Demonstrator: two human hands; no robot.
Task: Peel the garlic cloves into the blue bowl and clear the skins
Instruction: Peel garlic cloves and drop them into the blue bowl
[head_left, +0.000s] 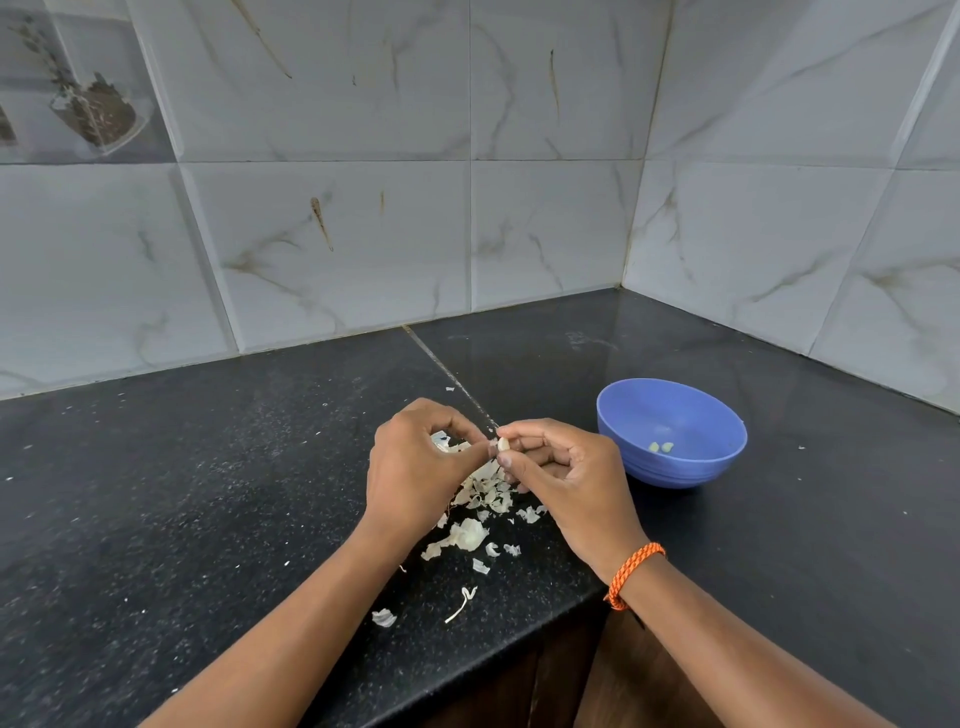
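Starting at the counter's near edge, loose garlic skins (470, 535) lie scattered on the black countertop (208, 493), thickest right under the hands. Above that pile the left hand (415, 467) and right hand (566, 467) meet fingertip to fingertip. A single garlic clove (503, 445) is pinched between the right thumb and forefinger, its long axis roughly upright. The left hand's curled fingers pinch at the clove's left side, seemingly tugging a scrap of skin, and also seem to hold a few pale pieces in the palm.

The blue bowl (675, 467) stands just right of the right hand, on the same side as the hand holding the clove. So the drop should probably be a short rightward carry by that hand. Two small peeled cloves (661, 446) already sit in its bottom.

Beyond, the dark counter runs into a corner of grey marbled wall tiles (550, 228).
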